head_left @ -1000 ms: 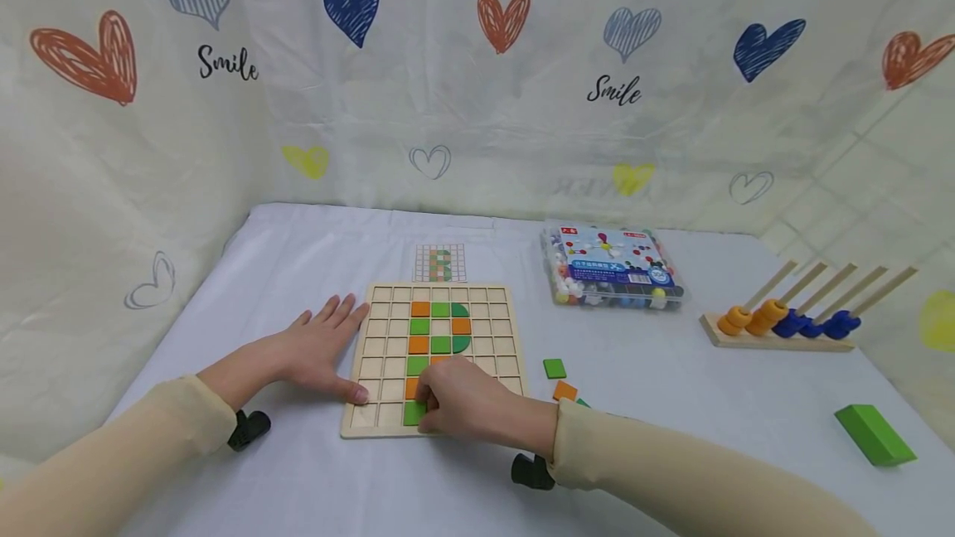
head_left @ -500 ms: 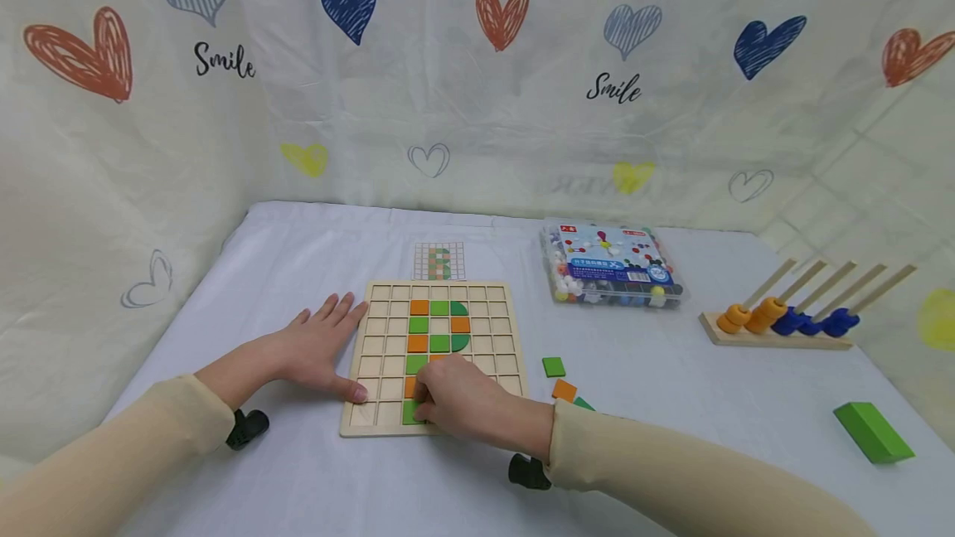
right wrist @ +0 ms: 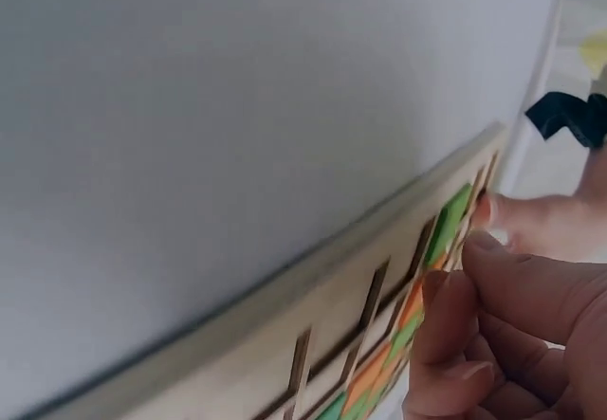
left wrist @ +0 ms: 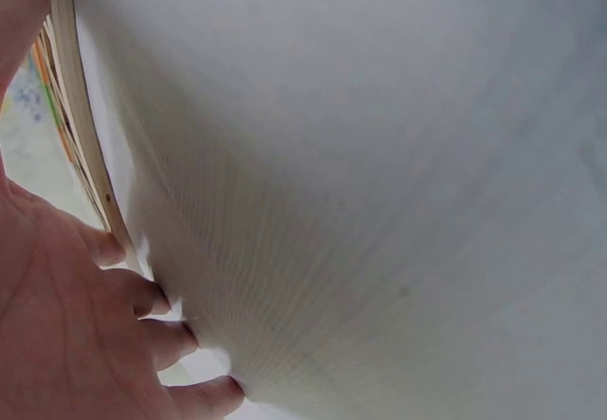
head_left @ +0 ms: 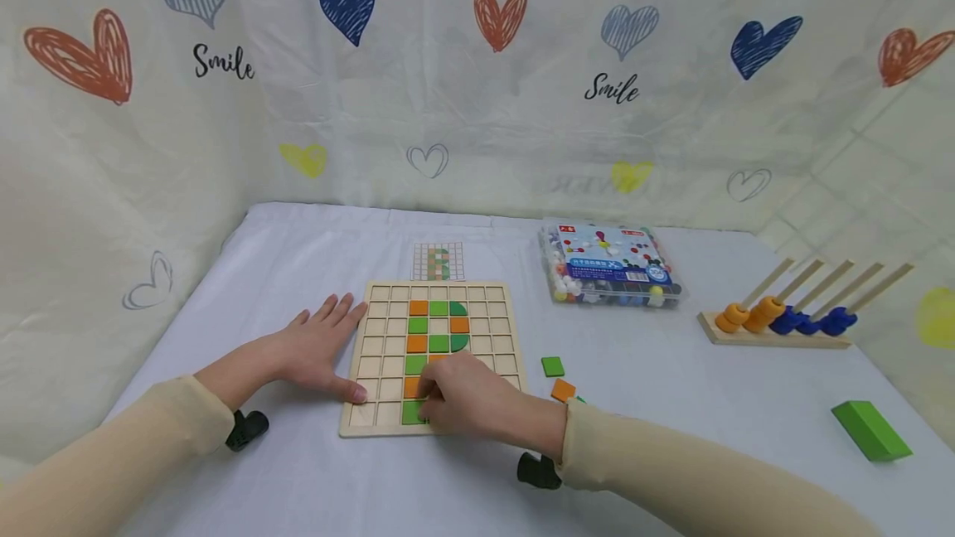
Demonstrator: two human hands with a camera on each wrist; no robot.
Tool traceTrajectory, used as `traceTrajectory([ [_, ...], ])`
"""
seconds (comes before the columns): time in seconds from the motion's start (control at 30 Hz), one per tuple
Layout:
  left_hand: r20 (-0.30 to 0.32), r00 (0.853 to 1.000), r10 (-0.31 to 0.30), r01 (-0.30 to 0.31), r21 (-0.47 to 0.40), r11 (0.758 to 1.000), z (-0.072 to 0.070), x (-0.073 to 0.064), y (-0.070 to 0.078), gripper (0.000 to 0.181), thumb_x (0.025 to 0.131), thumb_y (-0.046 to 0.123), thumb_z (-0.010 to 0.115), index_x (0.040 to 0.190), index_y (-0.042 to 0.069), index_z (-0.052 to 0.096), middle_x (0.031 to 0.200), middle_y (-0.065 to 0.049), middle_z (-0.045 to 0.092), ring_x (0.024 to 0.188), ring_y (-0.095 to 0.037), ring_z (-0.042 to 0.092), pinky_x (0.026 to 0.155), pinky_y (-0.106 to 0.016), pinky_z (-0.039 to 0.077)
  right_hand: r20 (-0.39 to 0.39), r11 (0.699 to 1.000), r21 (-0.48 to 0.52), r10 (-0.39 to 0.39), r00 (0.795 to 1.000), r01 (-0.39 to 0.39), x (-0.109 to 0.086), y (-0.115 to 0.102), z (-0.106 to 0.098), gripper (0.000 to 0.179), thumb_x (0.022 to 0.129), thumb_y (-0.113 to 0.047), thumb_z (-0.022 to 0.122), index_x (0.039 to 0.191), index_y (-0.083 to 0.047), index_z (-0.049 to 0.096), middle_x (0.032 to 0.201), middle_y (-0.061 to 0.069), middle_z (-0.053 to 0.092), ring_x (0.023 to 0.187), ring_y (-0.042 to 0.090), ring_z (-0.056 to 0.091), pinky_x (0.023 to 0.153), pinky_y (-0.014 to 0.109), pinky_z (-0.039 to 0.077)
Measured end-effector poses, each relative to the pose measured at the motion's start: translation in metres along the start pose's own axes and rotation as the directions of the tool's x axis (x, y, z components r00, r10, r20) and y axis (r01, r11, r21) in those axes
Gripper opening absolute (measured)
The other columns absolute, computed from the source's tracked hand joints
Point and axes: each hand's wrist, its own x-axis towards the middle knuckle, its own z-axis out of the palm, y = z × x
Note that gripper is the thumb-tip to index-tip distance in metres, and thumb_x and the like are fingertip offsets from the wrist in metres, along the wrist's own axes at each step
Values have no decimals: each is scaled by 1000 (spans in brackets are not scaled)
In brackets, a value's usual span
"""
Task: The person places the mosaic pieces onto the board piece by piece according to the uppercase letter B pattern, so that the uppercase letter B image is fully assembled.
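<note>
A wooden grid board [head_left: 485, 327] lies on the white cloth, with orange, light green and dark green tiles [head_left: 415, 365] set in its middle columns. My left hand [head_left: 317, 355] rests at the board's left edge, fingers spread and thumb tip on its rim. Over the lower middle of the board, my right hand [head_left: 466, 396] has its fingers curled down, covering some cells. In the right wrist view its thumb [right wrist: 522, 283] and index finger meet close to the tiles; I cannot tell whether a tile is between them. A small printed grid card [head_left: 438, 262] lies behind the board.
Right of the board lie a loose green tile [head_left: 553, 366], an orange tile [head_left: 563, 390] and a partly hidden green piece [head_left: 581, 399]. Farther off are a clear box of coloured parts [head_left: 612, 268], a bead stacker [head_left: 776, 340] and a green block [head_left: 871, 431].
My right wrist and forearm have shifted slightly right, with the fingers still at the same part of the board. The left hand and the loose tiles have not visibly moved.
</note>
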Motion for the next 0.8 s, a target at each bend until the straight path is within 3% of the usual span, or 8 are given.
traceTrajectory([
  [0.17,-1,1000,-2,2,2,1000,0,0,1,137,70,78,75,162,-3,13,169,-31,6,155,-55,5,115,-79,13,-39,998,64,15,999,-12,-13,24,-19,7,92,-6,74,98,-7,76,83,-4,70,74,8,57,69,20,51],
  [0.47,4,1000,-6,6,2,1000,0,0,2,137,70,78,75,162,-3,13,169,-31,6,155,-55,5,116,-79,13,-129,988,58,151,980,-145,-52,87,-55,9,94,-9,74,103,-9,75,87,-6,69,81,8,59,72,22,53],
  [0.63,6,1000,-5,5,3,1000,0,0,1,137,70,77,76,162,-3,13,169,-31,6,155,-55,5,115,-79,13,-153,973,69,228,962,-220,-72,111,-58,7,93,-10,75,99,-9,74,83,-5,67,78,11,57,67,21,52],
  [0.8,2,1000,1,-1,3,1000,0,0,1,137,70,77,76,161,-4,14,168,-32,6,154,-55,5,115,-79,13,-129,956,52,292,948,-288,-82,120,-53,9,90,-14,78,97,-9,74,81,-4,66,76,11,55,64,22,50],
])
